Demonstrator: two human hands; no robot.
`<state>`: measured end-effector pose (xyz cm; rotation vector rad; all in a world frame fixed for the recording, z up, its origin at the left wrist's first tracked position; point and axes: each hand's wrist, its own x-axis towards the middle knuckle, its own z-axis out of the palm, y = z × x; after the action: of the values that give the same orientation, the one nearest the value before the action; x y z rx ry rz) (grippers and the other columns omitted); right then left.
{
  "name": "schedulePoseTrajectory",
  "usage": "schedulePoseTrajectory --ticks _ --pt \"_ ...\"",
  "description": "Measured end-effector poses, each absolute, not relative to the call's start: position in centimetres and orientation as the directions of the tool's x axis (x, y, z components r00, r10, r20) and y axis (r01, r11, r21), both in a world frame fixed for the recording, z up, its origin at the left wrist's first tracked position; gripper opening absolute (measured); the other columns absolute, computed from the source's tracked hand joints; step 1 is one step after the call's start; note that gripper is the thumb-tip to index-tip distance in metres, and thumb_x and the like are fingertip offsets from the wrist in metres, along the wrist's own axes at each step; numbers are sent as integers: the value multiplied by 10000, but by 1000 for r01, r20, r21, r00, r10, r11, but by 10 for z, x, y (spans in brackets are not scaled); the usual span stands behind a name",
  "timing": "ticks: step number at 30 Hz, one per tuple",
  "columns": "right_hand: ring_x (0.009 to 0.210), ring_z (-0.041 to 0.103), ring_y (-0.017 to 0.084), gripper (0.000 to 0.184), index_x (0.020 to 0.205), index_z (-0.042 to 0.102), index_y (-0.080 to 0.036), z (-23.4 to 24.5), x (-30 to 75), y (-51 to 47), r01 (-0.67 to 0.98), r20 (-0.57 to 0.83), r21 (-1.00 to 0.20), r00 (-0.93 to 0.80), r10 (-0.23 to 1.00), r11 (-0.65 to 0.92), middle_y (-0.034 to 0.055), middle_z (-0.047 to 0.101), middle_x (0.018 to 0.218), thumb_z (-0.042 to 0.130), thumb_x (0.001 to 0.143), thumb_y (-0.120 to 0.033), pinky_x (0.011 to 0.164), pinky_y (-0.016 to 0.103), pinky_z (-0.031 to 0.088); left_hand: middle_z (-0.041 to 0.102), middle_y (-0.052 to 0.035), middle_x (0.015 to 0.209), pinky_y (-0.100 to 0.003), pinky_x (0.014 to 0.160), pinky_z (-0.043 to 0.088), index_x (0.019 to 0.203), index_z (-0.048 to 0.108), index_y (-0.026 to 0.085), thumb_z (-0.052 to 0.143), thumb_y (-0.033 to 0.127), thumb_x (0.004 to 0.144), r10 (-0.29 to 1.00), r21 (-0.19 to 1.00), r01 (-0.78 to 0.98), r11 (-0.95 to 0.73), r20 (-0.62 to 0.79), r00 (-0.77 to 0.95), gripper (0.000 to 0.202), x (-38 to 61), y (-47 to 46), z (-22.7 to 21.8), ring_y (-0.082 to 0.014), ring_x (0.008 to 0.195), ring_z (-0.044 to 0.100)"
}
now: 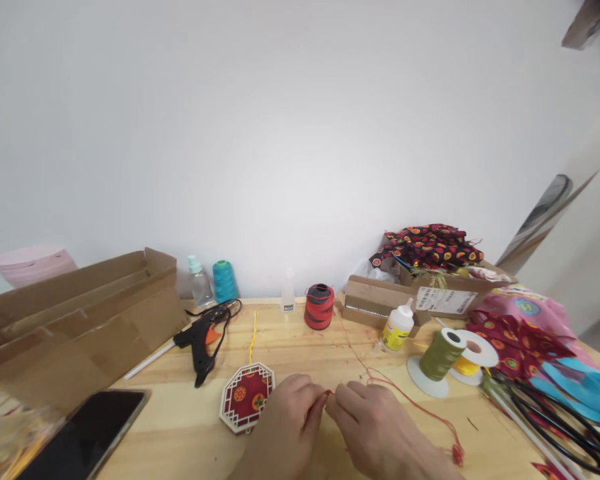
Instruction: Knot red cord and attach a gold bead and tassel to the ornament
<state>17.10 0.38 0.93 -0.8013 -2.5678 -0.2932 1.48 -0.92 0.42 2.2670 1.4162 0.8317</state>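
Note:
Close together over the front of the table, my left hand (291, 417) and my right hand (367, 417) both pinch a red cord (329, 393). Only a short bit of it shows between the fingertips. From beside the right hand, more red cord (420, 399) trails across the wood to a small bunched end at the right. Left of my left hand lies an octagonal wooden lattice ornament (247, 398) with a red patterned fabric centre and a yellow loop (253, 337) at its top. My left hand partly covers its right edge.
A black glue gun (200, 343), a phone (83, 440) and a long cardboard box (90, 333) are at the left. Behind stands a red thread spool (319, 307). To the right are a glue bottle (398, 327), a green thread spool (443, 353), black-handled scissors (555, 420) and patterned fabric (520, 343).

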Motion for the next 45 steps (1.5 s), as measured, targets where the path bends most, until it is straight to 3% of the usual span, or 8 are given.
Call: schedulePoseTrajectory --ticks 3,9,21,26,33,36,40,45 --pt "461 383 121 240 626 525 -180 13 177 5 572 436 3 -739 514 820 -2 494 561 362 761 -66 422 255 219 580 -56 664 -285 582 419 667 588 153 389 110 812 859 514 688 -512 298 417 250 16 -11 4 -186 660 546" --pt "485 435 85 239 642 630 -174 13 178 15 539 455 -545 -452 767 642 -24 443 530 471 817 -208 464 189 313 597 -51 732 -256 639 445 817 611 176 384 154 841 858 658 555 -509 334 391 228 15 -12 7 -164 716 562" --pt "450 348 84 220 587 658 -138 5 170 21 377 306 -829 -315 898 414 -41 357 501 575 727 -285 414 200 275 620 -48 717 -241 624 451 780 613 171 412 123 821 814 612 537 -580 426 395 211 12 -11 7 -160 704 571" --pt "461 388 84 215 643 636 -152 -2 166 18 479 413 -671 -393 822 566 -39 385 509 507 791 -242 451 195 292 646 -64 764 -262 652 467 775 613 170 434 150 816 857 624 599 -502 454 245 185 8 -8 2 -178 734 590" --pt "436 403 112 354 636 561 -170 0 165 6 578 550 -89 -651 523 812 6 487 521 279 847 -132 410 227 243 634 -63 735 -312 662 468 765 619 164 398 149 833 926 634 680 -369 315 209 232 11 -8 4 -190 721 583" --pt "437 402 116 358 639 552 -174 6 169 6 576 567 -26 -664 487 817 6 491 518 264 844 -115 411 232 235 622 -65 726 -327 649 473 756 615 163 390 145 829 894 573 689 -443 340 293 237 14 -9 3 -197 715 576" --pt "474 436 95 271 661 585 -165 13 176 12 581 541 -378 -494 681 721 -4 474 548 375 833 -161 447 196 288 619 -73 724 -327 684 488 780 620 160 386 96 807 804 504 630 -590 435 405 244 14 -11 3 -199 752 584" --pt "465 383 80 222 585 599 -143 12 172 17 351 286 -841 -355 890 411 -31 407 522 538 754 -274 437 189 289 639 -69 728 -292 737 492 830 606 151 421 52 772 684 431 562 -706 619 385 218 9 -12 6 -196 846 590"
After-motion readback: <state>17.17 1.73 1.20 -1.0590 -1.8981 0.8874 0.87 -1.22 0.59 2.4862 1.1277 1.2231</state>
